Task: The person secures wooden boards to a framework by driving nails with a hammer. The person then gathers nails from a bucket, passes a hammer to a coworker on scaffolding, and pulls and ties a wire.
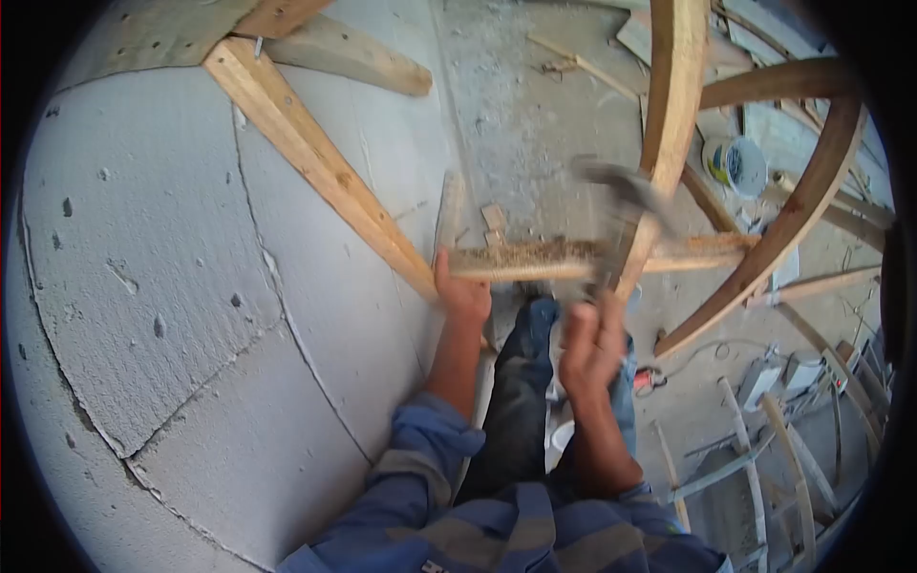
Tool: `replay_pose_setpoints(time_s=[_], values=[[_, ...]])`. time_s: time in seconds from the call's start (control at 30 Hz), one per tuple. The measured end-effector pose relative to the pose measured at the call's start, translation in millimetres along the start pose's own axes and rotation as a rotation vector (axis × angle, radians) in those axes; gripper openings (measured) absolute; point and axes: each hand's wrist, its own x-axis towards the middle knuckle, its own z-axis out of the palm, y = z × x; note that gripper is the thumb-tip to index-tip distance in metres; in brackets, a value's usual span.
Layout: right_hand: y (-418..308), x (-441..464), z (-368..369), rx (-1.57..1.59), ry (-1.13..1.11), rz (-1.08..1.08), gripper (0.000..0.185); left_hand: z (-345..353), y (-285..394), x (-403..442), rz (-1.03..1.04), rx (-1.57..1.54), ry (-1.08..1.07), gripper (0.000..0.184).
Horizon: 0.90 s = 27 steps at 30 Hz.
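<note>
Jutting from right fingers [608,334]: hammer [627,188] (blurred)

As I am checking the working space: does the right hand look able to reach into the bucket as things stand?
Probably not: the right hand is wrapped around the claw hammer, and the crosswise wooden beam appears to lie between it and the bucket.

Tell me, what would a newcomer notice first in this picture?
Probably the blurred hammer, just right of centre, held in the fingers of the right hand. Next might come the wooden crosspiece across the middle, held at its left end by the left hand. Curved timbers sweep through the upper right, while a pale wall fills much of the left side.
</note>
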Motion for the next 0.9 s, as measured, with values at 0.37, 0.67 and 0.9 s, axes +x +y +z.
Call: replay_pose_setpoints(time_s=[0.37,0.67,0.9], values=[[44,-22,66,-0.188,-0.468,0.295,0.04,14,8,5,-0.054,-0.045,-0.258,0.088],[62,-33,84,0.004,-0.001,0.098,0.038,12,9,-11,-0.045,0.058,0.102,0.1],[23,-14,51,-0.021,-0.23,0.379,0.041,3,3,-13,-0.029,0.091,0.016,0.103]])
